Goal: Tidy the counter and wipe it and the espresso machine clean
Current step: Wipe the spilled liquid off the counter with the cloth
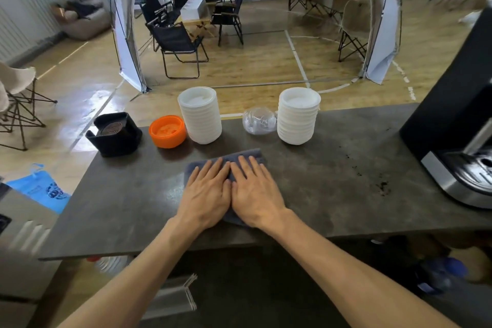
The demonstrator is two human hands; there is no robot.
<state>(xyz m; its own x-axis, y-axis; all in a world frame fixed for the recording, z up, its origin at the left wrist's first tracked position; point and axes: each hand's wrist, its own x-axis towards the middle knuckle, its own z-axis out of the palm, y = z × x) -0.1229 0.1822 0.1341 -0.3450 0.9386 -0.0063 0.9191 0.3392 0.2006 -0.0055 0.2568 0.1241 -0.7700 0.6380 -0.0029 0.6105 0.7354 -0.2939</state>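
A dark grey cloth (247,156) lies flat in the middle of the grey stone counter (127,202). My left hand (207,192) and my right hand (255,192) rest side by side on top of it, palms down, fingers stretched out and nearly touching. Most of the cloth is hidden under them. Dark coffee grounds (383,186) are scattered on the counter to the right. The black and steel espresso machine (458,120) stands at the right edge, its drip tray (476,170) facing me.
Along the counter's far edge stand a black holder (114,136), an orange lid (167,131), two stacks of white lids (201,114) (298,114) and clear dome lids (259,120) between them. Folding chairs stand on the wooden floor beyond. A blue bag (40,189) lies at left.
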